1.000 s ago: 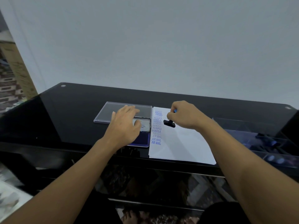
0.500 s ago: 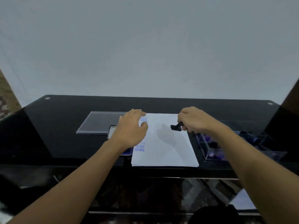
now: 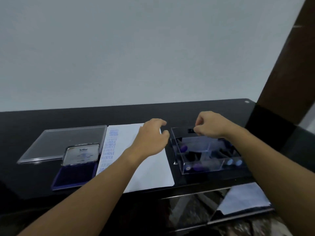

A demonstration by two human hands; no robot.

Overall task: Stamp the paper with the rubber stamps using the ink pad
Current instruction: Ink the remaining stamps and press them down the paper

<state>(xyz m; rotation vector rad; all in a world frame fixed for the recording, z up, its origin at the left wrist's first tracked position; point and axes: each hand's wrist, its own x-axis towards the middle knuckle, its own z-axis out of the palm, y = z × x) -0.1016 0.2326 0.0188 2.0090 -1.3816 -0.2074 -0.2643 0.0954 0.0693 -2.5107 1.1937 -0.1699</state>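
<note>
Head view.

1. Left hand (image 3: 151, 138): we find it over the far right corner of the paper (image 3: 153, 169). The fingers are loosely curled with the thumb set apart, leaving a moderate gap, and they hold nothing. We cannot tell whether the hand touches the sheet.

2. Right hand (image 3: 212, 125): we find it above the far rim of the clear box (image 3: 202, 167). The fingers are curled in tight, and the thumb and fingertips pinch a small black stamp (image 3: 190, 130). The stamp is blurred, so we cannot make out its shape.

3. Paper: a flat white rectangular sheet lying on the table (image 3: 51, 120), between the ink pad (image 3: 75, 175) and the clear box. A column of blue printed words (image 3: 109, 149) runs down its left edge. The rest of the sheet is plain.

4. Ink pad: it lies just beside the paper's left edge, open. The pad is a dark blue matte rectangle. Its metal lid (image 3: 81, 155), with rounded corners, stands tilted up at the back.

5. Clear box: rectangular, with transparent rigid walls, standing to the right of the paper. Inside lie dark stamps with rounded purple and pale blue knobs (image 3: 183, 148).

6. Flat clear cover (image 3: 59, 143): a shallow transparent rectangle behind the ink pad.

7. Table: black, smooth and glossy.
</note>
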